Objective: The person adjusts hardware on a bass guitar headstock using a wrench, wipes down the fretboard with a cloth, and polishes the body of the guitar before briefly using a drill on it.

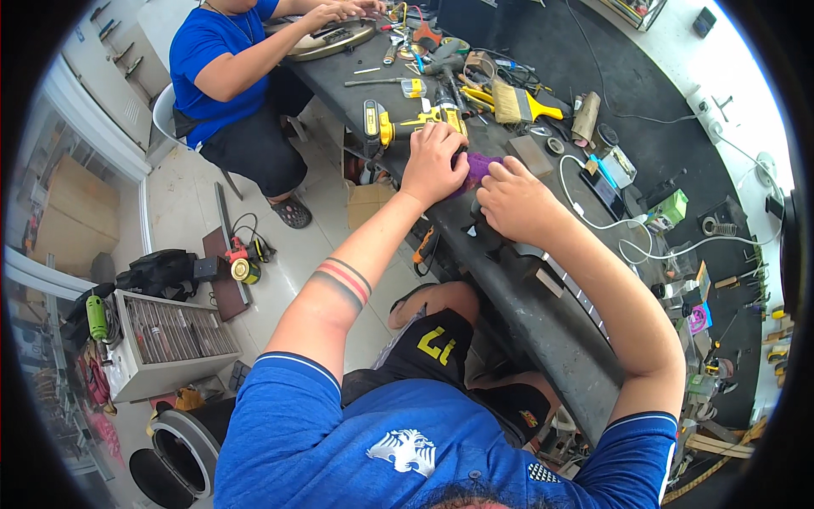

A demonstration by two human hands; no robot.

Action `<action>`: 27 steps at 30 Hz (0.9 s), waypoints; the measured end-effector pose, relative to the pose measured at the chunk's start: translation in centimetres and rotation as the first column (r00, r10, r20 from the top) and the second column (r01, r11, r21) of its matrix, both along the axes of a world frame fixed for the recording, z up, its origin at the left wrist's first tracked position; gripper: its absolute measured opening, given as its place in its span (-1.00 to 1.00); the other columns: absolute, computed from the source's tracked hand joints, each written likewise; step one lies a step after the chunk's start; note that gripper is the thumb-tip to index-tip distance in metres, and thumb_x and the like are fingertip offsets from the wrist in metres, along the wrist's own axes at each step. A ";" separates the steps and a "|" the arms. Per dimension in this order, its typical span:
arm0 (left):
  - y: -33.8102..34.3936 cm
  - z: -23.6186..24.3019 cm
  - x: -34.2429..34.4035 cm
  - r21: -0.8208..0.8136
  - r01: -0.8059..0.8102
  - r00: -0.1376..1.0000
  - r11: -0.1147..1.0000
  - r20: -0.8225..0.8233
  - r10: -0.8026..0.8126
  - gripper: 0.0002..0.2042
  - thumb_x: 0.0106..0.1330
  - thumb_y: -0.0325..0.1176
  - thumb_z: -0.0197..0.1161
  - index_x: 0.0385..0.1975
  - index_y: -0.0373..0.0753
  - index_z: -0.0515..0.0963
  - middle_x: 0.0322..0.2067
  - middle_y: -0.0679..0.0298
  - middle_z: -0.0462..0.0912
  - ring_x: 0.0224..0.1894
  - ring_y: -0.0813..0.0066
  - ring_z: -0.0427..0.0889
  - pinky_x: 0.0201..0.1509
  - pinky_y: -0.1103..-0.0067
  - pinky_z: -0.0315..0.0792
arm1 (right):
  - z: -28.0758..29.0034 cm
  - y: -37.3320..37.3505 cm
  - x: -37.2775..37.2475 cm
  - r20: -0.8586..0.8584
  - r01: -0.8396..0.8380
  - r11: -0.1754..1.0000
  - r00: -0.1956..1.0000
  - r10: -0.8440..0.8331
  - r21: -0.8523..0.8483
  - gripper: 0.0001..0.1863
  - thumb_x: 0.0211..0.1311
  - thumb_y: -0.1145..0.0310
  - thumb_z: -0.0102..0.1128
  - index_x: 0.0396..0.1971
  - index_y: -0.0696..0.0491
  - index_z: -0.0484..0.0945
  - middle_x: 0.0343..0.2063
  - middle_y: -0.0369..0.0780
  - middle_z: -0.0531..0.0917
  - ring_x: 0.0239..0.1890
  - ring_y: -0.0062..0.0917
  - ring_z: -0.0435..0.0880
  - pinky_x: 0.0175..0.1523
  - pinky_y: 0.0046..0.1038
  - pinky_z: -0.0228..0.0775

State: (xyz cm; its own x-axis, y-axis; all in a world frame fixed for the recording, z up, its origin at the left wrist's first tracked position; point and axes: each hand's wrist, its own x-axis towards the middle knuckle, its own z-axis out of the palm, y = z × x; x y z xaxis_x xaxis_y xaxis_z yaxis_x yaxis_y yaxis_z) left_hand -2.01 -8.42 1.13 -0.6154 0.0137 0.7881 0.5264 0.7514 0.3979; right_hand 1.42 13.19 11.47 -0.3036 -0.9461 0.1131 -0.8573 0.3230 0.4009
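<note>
Purple cloth [480, 166] sits bunched between your two hands on the dark worktop [543, 327], near its front edge, and most of it is hidden under your fingers. Your left hand [434, 161] lies palm down over the left part of the cloth, fingers curled onto it and pressing it against a dark object beneath; your right hand [514, 202] is closed over the cloth's right side, knuckles up, so both hands grip the same cloth and nearly touch each other. Below your right hand a dark guitar neck [566, 284] with pale fret markers runs along the worktop toward your body, and what exactly the cloth rests on is too covered to tell. Just beyond your left hand lies a yellow and black cordless drill [398, 125], its battery end toward the worktop's front edge. Farther back and to the right you have a wide paintbrush [519, 105] with a yellow handle, and near it a roll of brown paper [586, 117]. A white cable [593, 222] loops across the worktop to the right of your right hand, close to a dark phone [603, 188]. At the far end of the worktop another person in a blue shirt [206, 64] sits with both hands on a pale guitar body [332, 39], well apart from your own hands.
</note>
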 end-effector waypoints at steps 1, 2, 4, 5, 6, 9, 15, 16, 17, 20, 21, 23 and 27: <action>0.0 0.0 0.0 -0.002 -0.003 1.000 1.000 -0.003 0.003 -0.80 0.24 -0.32 0.41 -0.16 -0.15 0.69 -0.11 0.26 0.61 0.13 0.18 0.57 0.32 0.20 0.35 | -0.4 -0.1 -0.1 0.008 0.026 0.999 1.000 -0.026 0.025 -0.80 0.27 0.19 0.35 -0.34 0.02 0.74 -0.26 -0.28 0.75 0.09 -0.38 0.63 0.42 -0.20 0.33; 0.0 0.0 0.0 -0.001 -0.002 1.000 1.000 -0.003 0.002 -0.80 0.24 -0.32 0.41 -0.16 -0.15 0.69 -0.11 0.26 0.61 0.13 0.18 0.57 0.32 0.20 0.35 | -0.4 -0.1 -0.1 0.015 0.051 0.997 0.999 -0.052 0.051 -0.79 0.29 0.18 0.35 -0.35 0.02 0.75 -0.25 -0.28 0.75 0.08 -0.38 0.63 0.43 -0.19 0.33; -0.1 -0.1 0.0 -0.004 -0.002 1.000 1.000 0.003 0.002 -0.79 0.24 -0.32 0.41 -0.15 -0.15 0.69 -0.11 0.26 0.61 0.13 0.18 0.57 0.32 0.20 0.36 | -0.5 -0.2 -0.1 0.025 0.067 0.996 0.997 -0.069 0.059 -0.78 0.29 0.17 0.35 -0.37 0.01 0.75 -0.24 -0.27 0.76 0.08 -0.37 0.64 0.44 -0.19 0.32; -0.2 -0.1 0.0 -0.002 -0.003 1.000 1.000 0.000 0.003 -0.79 0.24 -0.32 0.41 -0.15 -0.15 0.69 -0.11 0.26 0.61 0.13 0.18 0.57 0.32 0.20 0.36 | -0.3 -0.2 -0.1 0.032 0.080 0.995 0.996 -0.082 0.066 -0.78 0.29 0.17 0.35 -0.38 0.01 0.75 -0.23 -0.26 0.76 0.07 -0.36 0.64 0.45 -0.18 0.31; -0.2 -0.2 0.0 -0.006 -0.004 1.000 1.000 0.000 0.004 -0.78 0.24 -0.32 0.40 -0.13 -0.15 0.69 -0.10 0.27 0.61 0.14 0.18 0.57 0.32 0.21 0.36 | -0.2 -0.2 0.0 0.030 0.079 0.995 0.996 -0.081 0.068 -0.78 0.29 0.17 0.35 -0.38 0.01 0.75 -0.23 -0.26 0.76 0.07 -0.36 0.64 0.45 -0.18 0.31; 0.0 -0.1 0.0 -0.003 -0.006 1.000 1.000 -0.005 0.006 -0.77 0.24 -0.32 0.40 -0.11 -0.14 0.69 -0.10 0.27 0.60 0.14 0.19 0.57 0.32 0.21 0.36 | 0.4 -0.1 0.4 0.006 0.022 0.997 1.000 -0.022 -0.077 -0.79 0.26 0.18 0.34 -0.37 0.02 0.76 -0.22 -0.25 0.76 0.07 -0.34 0.64 0.48 -0.14 0.31; -0.1 -0.1 0.0 -0.003 -0.010 1.000 1.000 -0.003 0.010 -0.75 0.23 -0.32 0.41 -0.09 -0.13 0.69 -0.09 0.27 0.61 0.15 0.19 0.56 0.32 0.21 0.35 | 1.1 0.0 0.1 0.082 0.054 0.997 0.995 -0.059 0.062 -0.77 0.14 0.21 0.31 -0.35 0.04 0.76 -0.20 -0.23 0.72 0.10 -0.32 0.64 0.50 -0.09 0.31; 0.0 0.0 0.0 -0.004 -0.010 1.000 1.000 0.005 0.010 -0.75 0.23 -0.32 0.41 -0.09 -0.14 0.69 -0.08 0.27 0.61 0.15 0.19 0.56 0.32 0.21 0.35 | 0.9 0.0 0.0 0.098 0.029 0.999 0.995 -0.032 0.036 -0.77 0.14 0.20 0.31 -0.35 0.04 0.76 -0.20 -0.23 0.71 0.10 -0.31 0.63 0.50 -0.09 0.31; 0.0 0.0 0.0 -0.002 -0.009 1.000 1.000 0.004 0.009 -0.75 0.23 -0.32 0.41 -0.09 -0.14 0.69 -0.08 0.27 0.61 0.15 0.19 0.56 0.32 0.21 0.35 | 0.9 0.1 -0.1 0.114 0.005 1.000 0.993 -0.006 0.011 -0.76 0.13 0.19 0.32 -0.35 0.04 0.75 -0.19 -0.22 0.69 0.10 -0.31 0.63 0.50 -0.09 0.31; -0.1 0.0 0.0 -0.012 -0.006 1.000 1.000 0.004 0.006 -0.75 0.23 -0.32 0.41 -0.09 -0.13 0.69 -0.08 0.27 0.61 0.16 0.19 0.56 0.32 0.22 0.36 | 0.8 0.0 -0.6 0.176 0.021 1.000 0.984 -0.023 0.014 -0.77 0.13 0.20 0.32 -0.36 0.04 0.73 -0.20 -0.22 0.68 0.09 -0.29 0.63 0.49 -0.10 0.32; 0.0 0.0 0.0 -0.008 -0.003 1.000 1.000 0.015 0.003 -0.75 0.23 -0.32 0.41 -0.10 -0.13 0.69 -0.08 0.27 0.61 0.16 0.19 0.56 0.31 0.22 0.36 | 0.8 0.0 -0.6 0.176 0.021 1.000 0.984 -0.023 0.013 -0.77 0.13 0.20 0.32 -0.36 0.04 0.73 -0.20 -0.22 0.68 0.09 -0.29 0.63 0.49 -0.10 0.32; 0.0 0.0 0.1 -0.006 -0.001 1.000 1.000 0.027 0.001 -0.75 0.23 -0.32 0.41 -0.10 -0.13 0.69 -0.08 0.27 0.62 0.16 0.19 0.56 0.31 0.22 0.37 | 0.9 0.0 -0.5 0.119 0.007 1.000 0.993 -0.005 -0.015 -0.79 0.13 0.21 0.31 -0.38 0.04 0.72 -0.21 -0.23 0.67 0.08 -0.30 0.63 0.47 -0.10 0.33; -0.1 0.0 0.1 0.000 0.002 1.000 1.000 0.022 -0.002 -0.76 0.24 -0.33 0.40 -0.10 -0.13 0.68 -0.08 0.26 0.61 0.15 0.18 0.56 0.29 0.23 0.37 | 1.0 0.0 -0.5 0.135 0.009 1.000 0.991 -0.010 0.006 -0.79 0.13 0.22 0.31 -0.39 0.05 0.71 -0.22 -0.23 0.68 0.08 -0.31 0.63 0.46 -0.11 0.35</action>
